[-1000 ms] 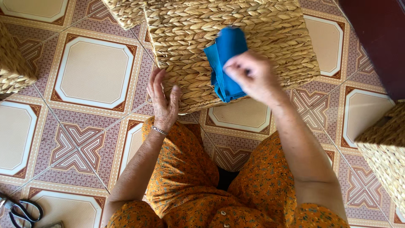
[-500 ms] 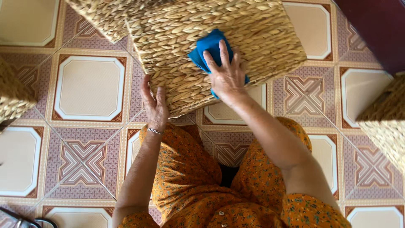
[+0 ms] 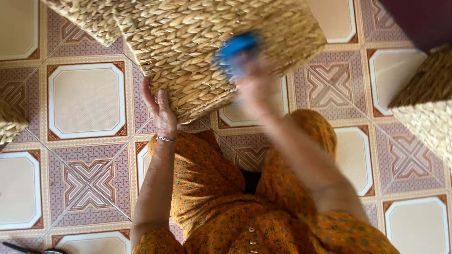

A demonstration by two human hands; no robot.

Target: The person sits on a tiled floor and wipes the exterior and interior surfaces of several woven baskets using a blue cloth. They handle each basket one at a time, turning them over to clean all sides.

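Note:
A large woven straw basket (image 3: 197, 42) lies tilted on the tiled floor in front of my knees. My left hand (image 3: 160, 110) rests flat against its near left side, fingers spread, a thin bracelet on the wrist. Blurred by motion, my right hand (image 3: 249, 80) presses a blue cloth (image 3: 235, 49) against the basket's woven face. I sit on the floor in orange patterned clothing (image 3: 221, 197).
More woven baskets stand at the right edge (image 3: 426, 101), the far left edge (image 3: 9, 124) and behind the main one (image 3: 82, 16). A dark red piece of furniture (image 3: 419, 19) fills the top right corner. Dark scissor handles (image 3: 28, 249) peek in at bottom left.
My right hand slid the blue cloth across the basket, from its right side toward the middle and upward. My left hand stayed on the basket's side. The view shifted slightly.

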